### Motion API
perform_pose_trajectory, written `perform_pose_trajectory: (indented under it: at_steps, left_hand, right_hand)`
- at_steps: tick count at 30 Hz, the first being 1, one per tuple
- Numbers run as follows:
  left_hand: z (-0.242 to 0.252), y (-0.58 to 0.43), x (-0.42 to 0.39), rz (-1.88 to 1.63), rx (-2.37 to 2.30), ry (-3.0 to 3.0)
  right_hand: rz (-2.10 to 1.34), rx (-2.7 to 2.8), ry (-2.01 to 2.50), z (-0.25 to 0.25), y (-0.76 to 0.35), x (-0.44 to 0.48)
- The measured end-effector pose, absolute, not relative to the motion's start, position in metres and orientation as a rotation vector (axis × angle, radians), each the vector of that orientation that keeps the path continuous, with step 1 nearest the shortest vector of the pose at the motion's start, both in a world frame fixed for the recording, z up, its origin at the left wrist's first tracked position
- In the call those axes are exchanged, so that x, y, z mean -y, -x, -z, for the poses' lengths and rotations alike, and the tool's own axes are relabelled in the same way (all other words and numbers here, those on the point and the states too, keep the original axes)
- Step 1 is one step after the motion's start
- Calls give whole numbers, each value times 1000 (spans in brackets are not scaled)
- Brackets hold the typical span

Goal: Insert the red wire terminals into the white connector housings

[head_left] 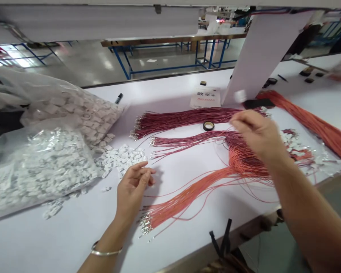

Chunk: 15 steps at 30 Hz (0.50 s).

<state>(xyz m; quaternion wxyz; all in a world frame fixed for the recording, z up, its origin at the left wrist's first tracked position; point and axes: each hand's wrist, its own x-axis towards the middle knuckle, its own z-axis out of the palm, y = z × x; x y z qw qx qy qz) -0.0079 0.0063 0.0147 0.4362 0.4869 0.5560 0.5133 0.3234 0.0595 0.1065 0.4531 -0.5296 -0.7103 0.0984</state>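
My left hand (133, 187) hovers over the table beside the heap of small white plastic connector housings (127, 157). Its fingers are loosely bent and apart, with nothing visible in them. Below it are the metal-tipped ends of an orange wire bundle (184, 191). My right hand (258, 134), smeared by motion, is raised over the dark red wires (184, 119), thumb and fingertips pinched together. What they hold, if anything, cannot be made out. A blurred white piece (240, 96) appears just beyond those fingertips; whether it is attached to anything is unclear.
Clear bags of white housings (57, 163) and larger pale pieces (79, 113) lie at left. A black tape roll (208, 126), a printed paper (206, 98) and a marker (119, 98) lie farther back. A white upright panel (264, 57) stands behind my right hand; more orange wires (315, 121) lie right.
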Motion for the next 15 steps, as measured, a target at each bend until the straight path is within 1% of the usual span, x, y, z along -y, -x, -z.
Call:
perform_pose_trajectory:
  at_steps: [2, 4, 5, 8, 12, 15]
  left_hand:
    - [-16, 6, -6, -1260, -1405, -1222]
    - [-17, 5, -6, -1259, -1418, -1234]
    - [-17, 5, -6, -1266, -1422, -1241]
    - [-17, 8, -8, -1284, -1452, -1282]
    - [-14, 19, -11, -1220, -1565, -1426]
    - [-12, 29, -14, -1152, -1638, -1593]
  right_hand:
    - [-374, 1427, 1359, -116, -367, -49]
    - [-546, 1150, 1319, -113, -410, -38]
    - [-569, 1049, 1328, -107, -430, -33]
    - [-440, 927, 1385, -76, -480, -19]
    - [-124, 1337, 1579, -30, -517, -5]
    - [219, 1488, 1540, -19, -521, 1]
